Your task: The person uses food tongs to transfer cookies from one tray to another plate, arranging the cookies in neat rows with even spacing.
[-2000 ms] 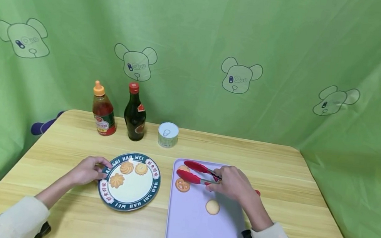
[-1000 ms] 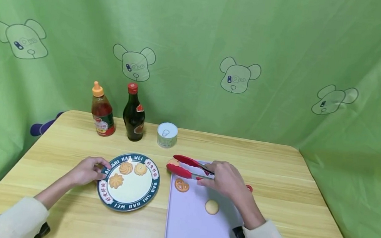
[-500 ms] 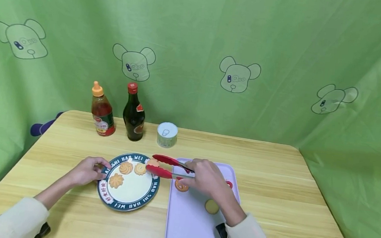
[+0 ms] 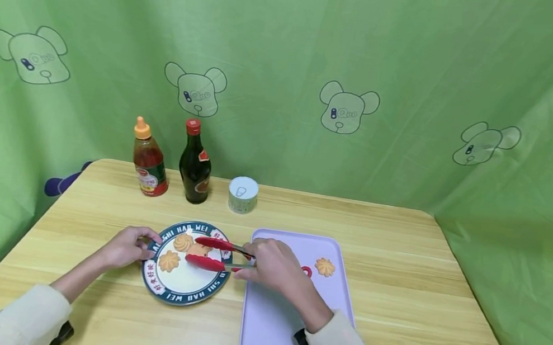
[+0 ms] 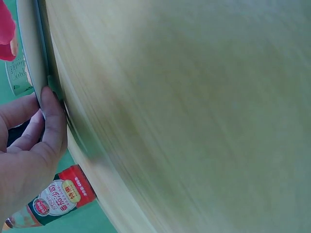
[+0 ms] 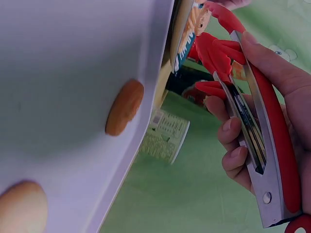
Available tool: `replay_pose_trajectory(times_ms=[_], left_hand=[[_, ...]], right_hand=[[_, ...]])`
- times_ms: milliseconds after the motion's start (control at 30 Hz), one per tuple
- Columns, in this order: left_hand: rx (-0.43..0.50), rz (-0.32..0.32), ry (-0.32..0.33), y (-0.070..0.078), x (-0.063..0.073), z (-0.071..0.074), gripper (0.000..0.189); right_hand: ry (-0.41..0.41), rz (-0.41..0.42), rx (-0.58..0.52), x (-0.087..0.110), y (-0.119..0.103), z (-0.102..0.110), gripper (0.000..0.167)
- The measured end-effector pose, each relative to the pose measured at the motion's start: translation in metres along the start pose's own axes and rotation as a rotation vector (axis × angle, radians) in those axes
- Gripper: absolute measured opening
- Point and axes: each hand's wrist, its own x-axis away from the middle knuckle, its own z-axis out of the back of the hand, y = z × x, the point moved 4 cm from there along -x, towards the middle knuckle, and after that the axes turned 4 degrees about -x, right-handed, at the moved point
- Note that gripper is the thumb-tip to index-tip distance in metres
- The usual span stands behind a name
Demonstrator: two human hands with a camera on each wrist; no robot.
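Observation:
My left hand (image 4: 127, 248) pinches the left rim of a round plate (image 4: 187, 299) with a white middle and teal lettered border; the left wrist view shows thumb and fingers on that rim. My right hand (image 4: 272, 265) grips red-tipped tongs (image 4: 206, 264), which reach over the plate from the right. Between the tong tips is a round cookie (image 4: 199, 250); whether it touches the plate I cannot tell. A swirl cookie (image 4: 183, 242) and a flower-shaped cookie (image 4: 168, 262) lie on the plate's left half. In the right wrist view the tongs (image 6: 279, 145) fill my palm.
A lilac tray (image 4: 271, 318) lies right of the plate, with a flower-shaped cookie (image 4: 324, 267) at its back right. Two more tray cookies, a brown one (image 6: 125, 108) and a pale one (image 6: 24, 208), appear from the right wrist. Behind stand a sauce bottle (image 4: 150, 170), dark bottle (image 4: 196, 169) and can (image 4: 242, 196).
My right hand has carried the round cookie in the tongs leftward from the tray to over the plate. The flower-shaped cookie on the tray has come into sight. My left hand stays at the rim.

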Motion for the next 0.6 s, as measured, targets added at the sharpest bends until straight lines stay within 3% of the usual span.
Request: replay_pose_trajectory(times_ms=[600], left_hand=[[0.006, -0.014, -0.004, 0.000, -0.001, 0.001, 0.032]], right_hand=[[-0.045, 0.025, 0.054, -0.002, -0.014, -0.011, 0.053]])
